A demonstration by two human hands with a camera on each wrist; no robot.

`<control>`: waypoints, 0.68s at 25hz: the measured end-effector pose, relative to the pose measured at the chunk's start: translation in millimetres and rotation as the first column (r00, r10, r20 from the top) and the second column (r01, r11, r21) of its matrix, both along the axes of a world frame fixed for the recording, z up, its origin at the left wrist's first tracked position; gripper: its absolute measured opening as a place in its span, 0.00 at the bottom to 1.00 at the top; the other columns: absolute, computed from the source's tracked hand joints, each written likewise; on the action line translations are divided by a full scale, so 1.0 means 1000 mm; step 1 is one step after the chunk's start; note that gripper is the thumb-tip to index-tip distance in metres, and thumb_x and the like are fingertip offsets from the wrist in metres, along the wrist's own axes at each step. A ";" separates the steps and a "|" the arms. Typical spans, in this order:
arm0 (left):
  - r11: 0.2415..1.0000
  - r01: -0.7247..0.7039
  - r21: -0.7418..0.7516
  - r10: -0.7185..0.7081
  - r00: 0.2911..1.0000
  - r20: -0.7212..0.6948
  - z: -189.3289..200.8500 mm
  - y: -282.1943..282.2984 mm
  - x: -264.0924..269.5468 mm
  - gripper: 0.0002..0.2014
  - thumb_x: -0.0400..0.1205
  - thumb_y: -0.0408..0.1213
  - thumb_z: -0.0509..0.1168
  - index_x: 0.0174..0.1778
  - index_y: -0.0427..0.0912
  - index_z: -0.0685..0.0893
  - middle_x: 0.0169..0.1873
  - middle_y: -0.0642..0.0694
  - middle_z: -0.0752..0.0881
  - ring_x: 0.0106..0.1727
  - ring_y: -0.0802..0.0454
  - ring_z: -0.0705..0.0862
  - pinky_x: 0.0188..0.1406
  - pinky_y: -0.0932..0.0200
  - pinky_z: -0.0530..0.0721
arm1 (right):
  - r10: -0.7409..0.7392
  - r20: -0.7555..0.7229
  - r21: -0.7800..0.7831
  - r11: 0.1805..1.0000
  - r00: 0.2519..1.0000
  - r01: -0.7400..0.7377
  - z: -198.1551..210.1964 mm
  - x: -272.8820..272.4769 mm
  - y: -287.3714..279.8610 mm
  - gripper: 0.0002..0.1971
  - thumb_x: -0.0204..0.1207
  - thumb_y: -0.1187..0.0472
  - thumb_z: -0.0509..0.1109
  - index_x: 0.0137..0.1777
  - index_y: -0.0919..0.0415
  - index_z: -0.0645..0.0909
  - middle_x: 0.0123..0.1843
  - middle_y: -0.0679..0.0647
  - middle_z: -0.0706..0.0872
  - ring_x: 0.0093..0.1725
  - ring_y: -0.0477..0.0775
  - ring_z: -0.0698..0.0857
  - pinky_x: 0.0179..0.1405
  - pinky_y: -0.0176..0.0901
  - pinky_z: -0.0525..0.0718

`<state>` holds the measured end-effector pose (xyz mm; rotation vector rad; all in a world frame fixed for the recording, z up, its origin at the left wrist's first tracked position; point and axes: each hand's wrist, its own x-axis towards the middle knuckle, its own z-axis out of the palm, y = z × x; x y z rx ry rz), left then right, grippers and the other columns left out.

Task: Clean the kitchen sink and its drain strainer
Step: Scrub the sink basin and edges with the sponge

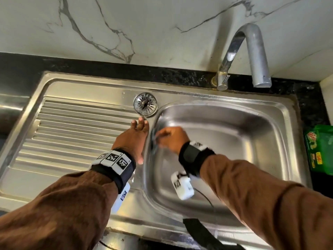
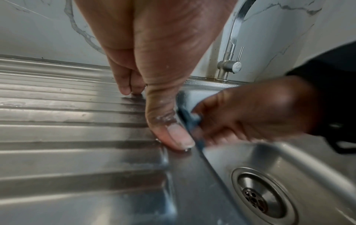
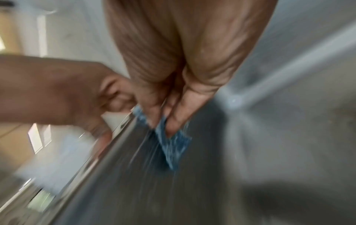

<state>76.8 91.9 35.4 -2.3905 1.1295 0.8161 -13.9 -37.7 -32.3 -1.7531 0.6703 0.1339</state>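
**Scrubbing the basin wall beside the drainboard**

Marble-veined wall tiles stood behind a stainless steel sink (image 1: 281, 112) set in a black counter. From the head view, the drain strainer (image 1: 145, 105) sat out of the drain, on the steel rim at the far end of the ribbed drainboard (image 1: 72, 127), just beyond the left hand (image 1: 134, 139), whose fingers lay straight on the rim. A curved tap (image 1: 252, 51) rose at the back and a green packet (image 1: 319, 150) lay at the right.

On the left wrist view, the left thumb (image 2: 171, 134) pressed the wet ledge, with the open drain hole (image 2: 254, 199) below.

On the right wrist view, badly blurred, the right hand (image 3: 173, 91) pinched what looked like a blue scrub pad (image 3: 173, 146) against the basin's left wall.
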 end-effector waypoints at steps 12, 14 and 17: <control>0.998 -0.041 -0.044 0.039 0.998 -0.042 -0.002 0.002 0.004 0.66 0.65 0.38 0.84 0.86 0.40 0.39 0.85 0.39 0.38 0.86 0.39 0.44 0.83 0.49 0.61 | 0.073 -0.091 -0.103 0.991 0.993 -0.082 -0.009 0.013 -0.014 0.07 0.65 0.65 0.82 0.43 0.56 0.92 0.39 0.50 0.91 0.35 0.40 0.84 0.40 0.36 0.82; 0.996 -0.062 -0.057 0.059 0.997 -0.054 -0.002 0.002 0.003 0.67 0.64 0.38 0.84 0.86 0.41 0.39 0.85 0.40 0.37 0.86 0.41 0.43 0.83 0.49 0.60 | -0.250 -0.073 -0.081 0.966 0.965 0.244 -0.011 0.040 -0.039 0.07 0.65 0.67 0.81 0.42 0.59 0.91 0.38 0.52 0.91 0.33 0.44 0.84 0.38 0.36 0.83; 0.994 -0.081 -0.075 0.076 0.995 -0.066 -0.002 0.003 0.003 0.66 0.64 0.37 0.84 0.86 0.42 0.39 0.85 0.41 0.38 0.86 0.41 0.43 0.84 0.50 0.59 | 0.076 -0.235 -0.228 0.965 0.969 -0.131 -0.023 0.026 -0.016 0.09 0.62 0.62 0.82 0.43 0.57 0.91 0.39 0.49 0.91 0.36 0.44 0.84 0.40 0.36 0.84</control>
